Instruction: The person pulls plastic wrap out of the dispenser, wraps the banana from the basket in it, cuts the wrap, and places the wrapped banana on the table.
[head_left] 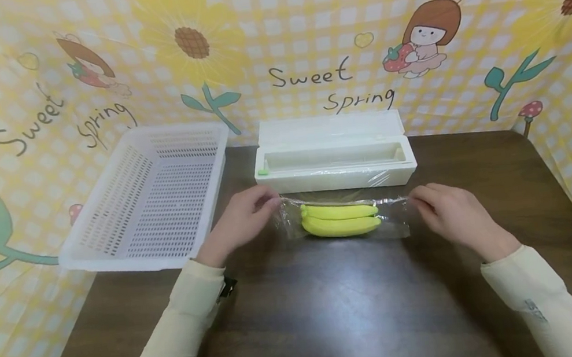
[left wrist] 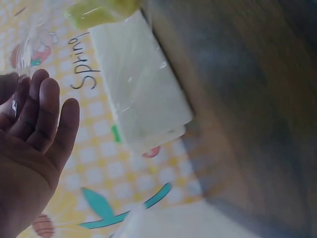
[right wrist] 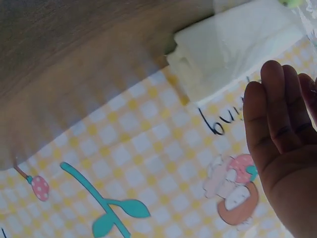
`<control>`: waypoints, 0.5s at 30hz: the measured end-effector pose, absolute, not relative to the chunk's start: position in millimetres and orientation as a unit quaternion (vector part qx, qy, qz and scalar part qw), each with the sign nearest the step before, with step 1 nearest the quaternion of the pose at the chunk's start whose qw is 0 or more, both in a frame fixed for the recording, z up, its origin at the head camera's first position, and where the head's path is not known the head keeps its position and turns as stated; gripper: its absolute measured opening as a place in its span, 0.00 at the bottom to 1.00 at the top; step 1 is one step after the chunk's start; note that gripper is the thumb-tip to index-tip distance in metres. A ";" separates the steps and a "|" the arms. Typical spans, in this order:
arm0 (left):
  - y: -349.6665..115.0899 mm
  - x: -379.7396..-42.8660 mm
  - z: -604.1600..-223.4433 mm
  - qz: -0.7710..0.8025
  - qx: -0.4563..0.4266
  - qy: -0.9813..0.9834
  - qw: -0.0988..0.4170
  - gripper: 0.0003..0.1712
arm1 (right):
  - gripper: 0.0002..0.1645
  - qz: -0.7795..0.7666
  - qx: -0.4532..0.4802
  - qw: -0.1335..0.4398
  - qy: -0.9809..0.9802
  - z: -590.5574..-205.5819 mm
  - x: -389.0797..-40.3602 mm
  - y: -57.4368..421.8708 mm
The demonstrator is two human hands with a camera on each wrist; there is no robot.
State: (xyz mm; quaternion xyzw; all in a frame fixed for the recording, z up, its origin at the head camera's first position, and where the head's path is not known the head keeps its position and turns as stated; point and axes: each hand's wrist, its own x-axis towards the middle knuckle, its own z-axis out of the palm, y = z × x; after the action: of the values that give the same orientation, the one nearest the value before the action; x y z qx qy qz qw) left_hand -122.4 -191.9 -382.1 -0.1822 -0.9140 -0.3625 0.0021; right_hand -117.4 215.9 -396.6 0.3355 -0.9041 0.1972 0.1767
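Two yellow bananas (head_left: 341, 220), side by side, lie under a sheet of clear cling film (head_left: 397, 222) in the middle of the head view. My left hand (head_left: 247, 214) pinches the film's far left corner between thumb and fingers. At the far right corner, my right hand (head_left: 449, 213) pinches the film too, and the far edge runs stretched between both hands. Just behind stands a long white cling film box (head_left: 335, 180) with its lid raised. In the left wrist view the bananas (left wrist: 101, 12) show at the top, blurred, and film hangs from the fingers.
On the left stands a white plastic basket (head_left: 150, 262) with slotted walls, close by my left forearm. A small green piece (head_left: 262, 172) sits at the box's left end. Yellow checked cloth (head_left: 302, 37) hangs behind and beside the dark wooden table (head_left: 333, 325).
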 end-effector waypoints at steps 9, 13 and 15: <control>-182.0 -159.0 -426.7 -0.432 -0.082 -0.894 -0.088 0.09 | 0.04 0.191 0.287 0.071 -0.936 -422.1 -146.5 211.6; -183.9 -164.8 -438.3 -0.395 -0.072 -0.907 -0.127 0.08 | 0.09 0.189 0.289 0.020 -0.938 -435.2 -153.4 207.9; -185.3 -165.9 -441.0 -0.376 -0.075 -0.913 -0.140 0.07 | 0.11 0.185 0.297 0.004 -0.937 -440.3 -154.7 206.3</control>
State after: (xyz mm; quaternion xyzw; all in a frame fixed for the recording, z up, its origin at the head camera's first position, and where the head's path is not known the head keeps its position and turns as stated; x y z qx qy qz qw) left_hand -165.9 -185.3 -441.0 -0.0750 -0.9128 -0.3764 -0.1398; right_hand -154.7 206.3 -440.3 0.2968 -0.9368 0.1854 0.0036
